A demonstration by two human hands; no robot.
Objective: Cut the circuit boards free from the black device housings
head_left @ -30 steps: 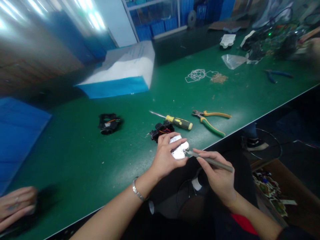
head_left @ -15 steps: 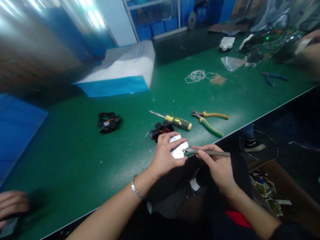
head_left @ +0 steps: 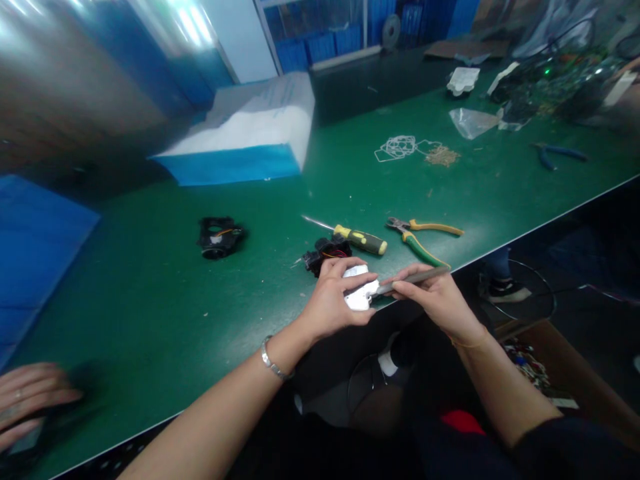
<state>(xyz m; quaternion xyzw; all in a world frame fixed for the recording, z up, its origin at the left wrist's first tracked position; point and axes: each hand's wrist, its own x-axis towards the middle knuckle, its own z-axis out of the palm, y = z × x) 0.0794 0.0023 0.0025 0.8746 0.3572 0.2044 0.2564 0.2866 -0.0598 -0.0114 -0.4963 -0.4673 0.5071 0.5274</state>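
My left hand (head_left: 334, 293) grips a small white plastic part (head_left: 358, 298) at the table's front edge, fingers over its top and thumb along the near side. Between the fingers of my right hand (head_left: 433, 293) is a slim grey rod-like tool (head_left: 413, 280), its tip against the white part's right end. What kind of tool it is I cannot make out. Just beyond my left hand lies a black plastic assembly (head_left: 327, 253) with red wires. A yellow-and-black screwdriver (head_left: 361, 239) rests behind it, and cutting pliers (head_left: 425, 241) with yellow and green handles lie to the right.
Another black assembly (head_left: 220, 237) sits left on the green table (head_left: 225, 307). Farther back are a white-and-blue package (head_left: 235, 163), tangled white cord (head_left: 397, 148) and blue-handled pliers (head_left: 560, 152). Another person's hand (head_left: 35, 400) is at lower left. A box of parts (head_left: 585, 373) stands below right.
My right hand has tilted the grey tool so its back end points higher, its tip staying by the white part. The hand at lower left has shifted slightly right; the view has moved a little.
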